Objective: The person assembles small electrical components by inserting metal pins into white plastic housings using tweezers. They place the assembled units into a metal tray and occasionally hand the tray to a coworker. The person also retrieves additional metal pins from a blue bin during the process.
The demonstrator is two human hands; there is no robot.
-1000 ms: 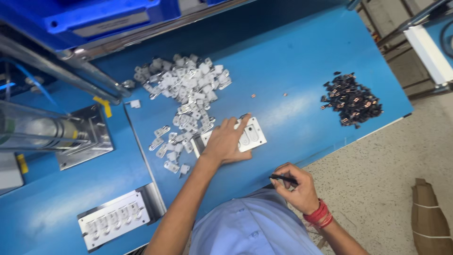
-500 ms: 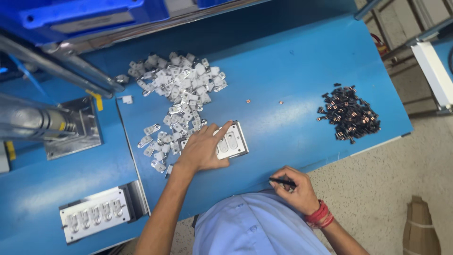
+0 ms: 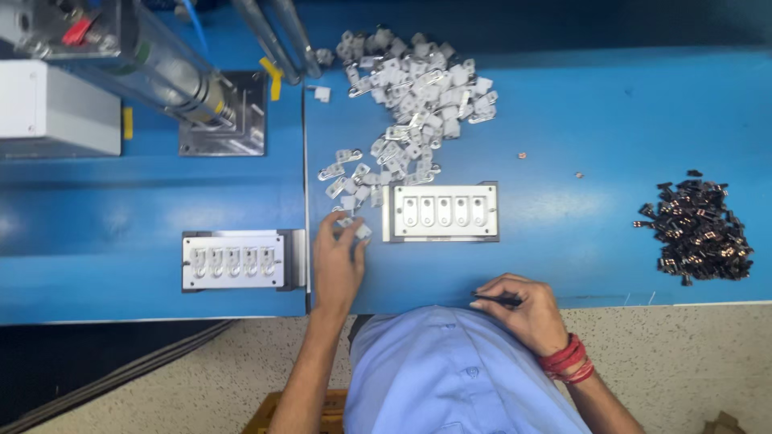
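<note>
My left hand (image 3: 338,261) lies on the blue table just left of a white fixture plate (image 3: 442,210) with a row of several slots. Its fingertips pinch small white plastic pieces (image 3: 358,230) at the near end of a scattered trail. That trail leads up to a big pile of white pieces (image 3: 418,88). My right hand (image 3: 527,312) rests at the table's front edge, closed around a thin black tool (image 3: 497,299) that points left.
A second slotted fixture (image 3: 233,261) sits at the left. A heap of small black parts (image 3: 698,235) lies at the right. A press with a metal cylinder (image 3: 173,76) and base plate (image 3: 229,120) stands at the back left.
My left hand has come off the white fixture plate and moved left onto the loose white pieces. The view has swung level. My right hand keeps the black tool at the edge.
</note>
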